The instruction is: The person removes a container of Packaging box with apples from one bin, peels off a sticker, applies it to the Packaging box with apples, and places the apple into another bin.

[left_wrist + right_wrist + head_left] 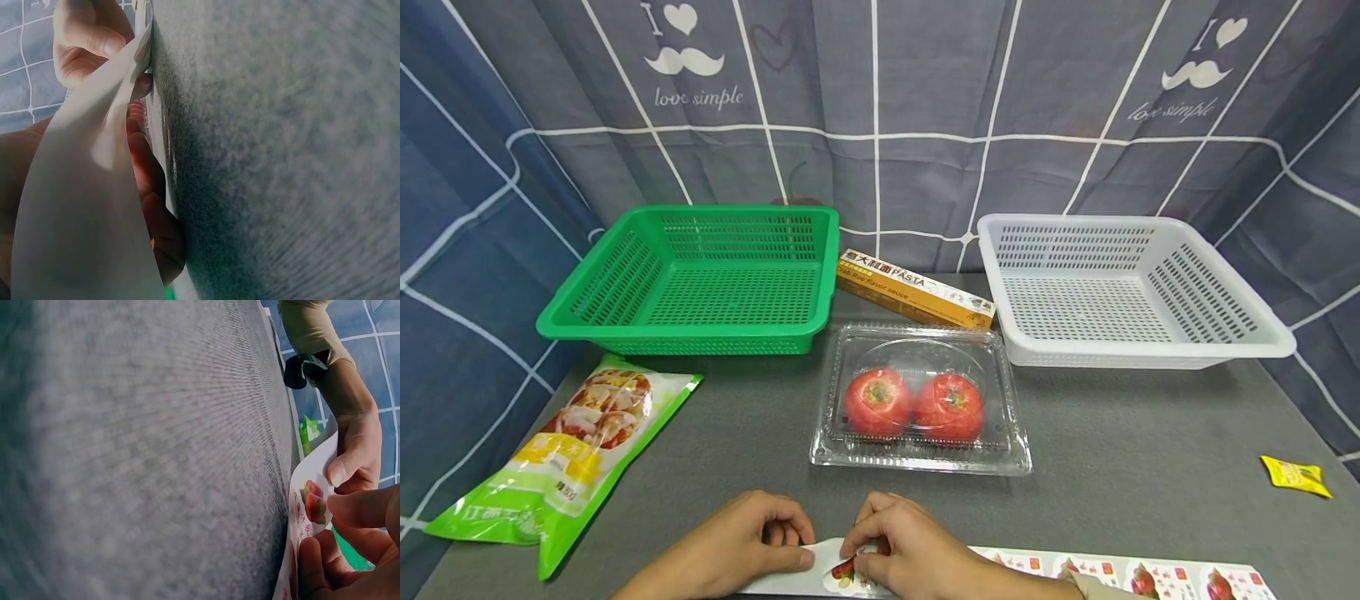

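Observation:
A strip of labels [1165,577] printed with red fruit lies along the table's near edge. My left hand [748,537] pinches its pale left part between thumb and fingers. With thumb and forefinger, my right hand [913,550] pinches a fruit sticker [844,575] on the strip, its edge partly raised. In the right wrist view the strip bends upward around the sticker [314,503], between both thumbs. The strip's plain white back [87,206] fills much of the left wrist view. Beyond the hands sits a clear plastic clamshell box [917,461] holding two tomatoes [877,404].
At the back stand a green basket [700,343] on the left and a white basket [1138,354] on the right. A pasta box [913,287] lies between them. A green food bag [568,458] lies far left, a small yellow packet [1296,477] far right.

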`<state>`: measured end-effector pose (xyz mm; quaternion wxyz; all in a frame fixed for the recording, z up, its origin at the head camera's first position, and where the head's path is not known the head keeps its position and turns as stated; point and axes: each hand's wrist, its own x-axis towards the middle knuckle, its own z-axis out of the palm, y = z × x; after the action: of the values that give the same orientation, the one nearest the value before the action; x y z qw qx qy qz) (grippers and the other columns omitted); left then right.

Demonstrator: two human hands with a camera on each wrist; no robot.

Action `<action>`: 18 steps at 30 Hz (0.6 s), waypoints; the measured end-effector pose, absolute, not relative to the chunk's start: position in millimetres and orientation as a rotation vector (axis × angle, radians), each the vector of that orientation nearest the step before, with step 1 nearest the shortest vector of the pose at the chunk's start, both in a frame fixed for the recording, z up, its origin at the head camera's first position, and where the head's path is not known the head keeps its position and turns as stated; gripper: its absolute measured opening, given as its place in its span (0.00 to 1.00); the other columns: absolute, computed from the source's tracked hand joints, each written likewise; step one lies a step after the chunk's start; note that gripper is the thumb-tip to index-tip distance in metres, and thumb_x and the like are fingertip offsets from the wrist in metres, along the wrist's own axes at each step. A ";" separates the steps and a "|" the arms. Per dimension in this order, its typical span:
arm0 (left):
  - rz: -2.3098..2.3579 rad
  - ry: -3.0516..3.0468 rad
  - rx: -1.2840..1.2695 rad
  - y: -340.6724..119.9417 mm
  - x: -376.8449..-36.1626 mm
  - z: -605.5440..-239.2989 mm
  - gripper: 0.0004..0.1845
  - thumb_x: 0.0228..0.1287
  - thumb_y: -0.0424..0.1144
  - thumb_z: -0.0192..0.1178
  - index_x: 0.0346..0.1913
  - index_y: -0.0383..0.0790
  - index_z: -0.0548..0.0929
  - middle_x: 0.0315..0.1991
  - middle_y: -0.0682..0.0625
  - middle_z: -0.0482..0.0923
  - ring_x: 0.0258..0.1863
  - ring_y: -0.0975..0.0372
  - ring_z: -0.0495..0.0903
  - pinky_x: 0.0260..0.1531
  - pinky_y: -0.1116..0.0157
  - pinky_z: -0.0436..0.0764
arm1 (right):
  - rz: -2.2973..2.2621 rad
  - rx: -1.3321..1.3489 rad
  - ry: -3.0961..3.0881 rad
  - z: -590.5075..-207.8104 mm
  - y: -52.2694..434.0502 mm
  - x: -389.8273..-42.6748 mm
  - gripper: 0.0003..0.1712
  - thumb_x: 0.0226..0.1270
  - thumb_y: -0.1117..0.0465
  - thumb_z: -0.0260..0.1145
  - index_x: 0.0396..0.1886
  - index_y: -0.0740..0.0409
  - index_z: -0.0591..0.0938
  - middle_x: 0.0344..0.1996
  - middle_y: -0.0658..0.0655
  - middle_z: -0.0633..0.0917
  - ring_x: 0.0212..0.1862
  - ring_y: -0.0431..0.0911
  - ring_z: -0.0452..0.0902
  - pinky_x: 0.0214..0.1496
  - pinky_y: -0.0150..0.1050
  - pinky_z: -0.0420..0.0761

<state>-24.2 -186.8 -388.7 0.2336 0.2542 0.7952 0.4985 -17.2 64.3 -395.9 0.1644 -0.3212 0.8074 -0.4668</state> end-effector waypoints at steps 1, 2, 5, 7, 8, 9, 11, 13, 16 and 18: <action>1.370 2.181 0.698 -186.8 -24.2 -388.8 0.04 0.59 0.39 0.70 0.31 0.47 0.85 0.20 0.65 0.71 0.20 0.76 0.69 0.18 0.72 0.72 | -1.330 -0.907 2.305 -395.9 64.3 -17.1 0.07 0.59 0.67 0.72 0.35 0.52 0.90 0.31 0.37 0.75 0.32 0.28 0.68 0.34 0.24 0.71; 1.373 2.178 0.698 -186.9 -24.3 -388.9 0.04 0.59 0.39 0.70 0.32 0.46 0.85 0.20 0.65 0.71 0.20 0.76 0.69 0.18 0.72 0.72 | -1.330 -0.905 2.309 -396.0 64.3 -17.1 0.07 0.59 0.67 0.72 0.34 0.51 0.90 0.30 0.37 0.75 0.32 0.28 0.68 0.34 0.24 0.71; 1.353 2.206 0.691 -187.2 -24.7 -388.5 0.04 0.58 0.40 0.71 0.32 0.47 0.85 0.21 0.65 0.72 0.21 0.75 0.70 0.20 0.72 0.72 | -1.327 -0.901 2.319 -395.9 64.8 -16.6 0.06 0.58 0.67 0.73 0.32 0.51 0.89 0.30 0.37 0.74 0.32 0.28 0.68 0.33 0.24 0.71; 1.321 2.248 0.678 -187.6 -24.8 -388.2 0.05 0.58 0.43 0.72 0.33 0.49 0.85 0.23 0.64 0.72 0.22 0.73 0.70 0.22 0.71 0.72 | -1.339 -0.902 2.300 -395.4 65.5 -16.5 0.06 0.58 0.67 0.72 0.31 0.51 0.89 0.30 0.37 0.74 0.32 0.28 0.68 0.34 0.24 0.72; 1.306 2.270 0.674 -187.9 -24.8 -388.3 0.06 0.57 0.44 0.72 0.33 0.50 0.85 0.24 0.64 0.72 0.23 0.73 0.70 0.22 0.71 0.71 | -1.344 -0.914 2.296 -395.4 66.1 -16.5 0.06 0.58 0.68 0.72 0.31 0.52 0.89 0.31 0.37 0.75 0.33 0.28 0.68 0.34 0.25 0.73; 1.288 2.295 0.682 -188.4 -24.8 -388.6 0.06 0.57 0.45 0.72 0.33 0.51 0.84 0.25 0.64 0.71 0.23 0.73 0.70 0.23 0.71 0.71 | -1.356 -0.922 2.283 -395.7 66.8 -16.6 0.06 0.59 0.68 0.72 0.31 0.52 0.88 0.32 0.37 0.75 0.33 0.27 0.69 0.35 0.25 0.74; 1.270 2.315 0.691 -188.9 -25.1 -389.2 0.07 0.56 0.46 0.72 0.33 0.53 0.84 0.25 0.64 0.71 0.23 0.73 0.69 0.22 0.72 0.70 | -1.388 -0.942 2.246 -395.8 68.2 -16.7 0.05 0.60 0.68 0.71 0.32 0.54 0.88 0.33 0.38 0.76 0.34 0.27 0.70 0.36 0.26 0.76; 1.272 2.306 0.705 -189.0 -25.6 -390.1 0.07 0.56 0.45 0.72 0.33 0.52 0.84 0.24 0.65 0.71 0.22 0.74 0.68 0.21 0.73 0.69 | -1.428 -0.968 2.210 -395.9 69.9 -16.9 0.04 0.61 0.69 0.70 0.32 0.55 0.87 0.34 0.40 0.77 0.35 0.27 0.72 0.37 0.27 0.78; 1.290 2.259 0.697 -188.6 -26.7 -390.3 0.07 0.56 0.44 0.72 0.33 0.51 0.84 0.22 0.65 0.72 0.21 0.74 0.68 0.19 0.73 0.70 | -1.491 -0.985 2.162 -394.5 72.4 -16.3 0.04 0.61 0.69 0.69 0.32 0.56 0.86 0.35 0.41 0.79 0.36 0.29 0.73 0.39 0.28 0.79; 1.298 2.243 0.689 -188.3 -26.8 -390.4 0.07 0.55 0.43 0.73 0.33 0.50 0.84 0.22 0.65 0.72 0.21 0.75 0.68 0.19 0.73 0.70 | -1.525 -0.997 2.144 -392.7 74.3 -15.8 0.04 0.61 0.69 0.69 0.32 0.56 0.85 0.35 0.42 0.80 0.37 0.30 0.73 0.40 0.29 0.79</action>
<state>-26.8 -188.3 -390.4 0.2280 0.2500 0.8145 0.4713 -15.8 74.3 -392.7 0.1635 -0.3495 0.7518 -0.5347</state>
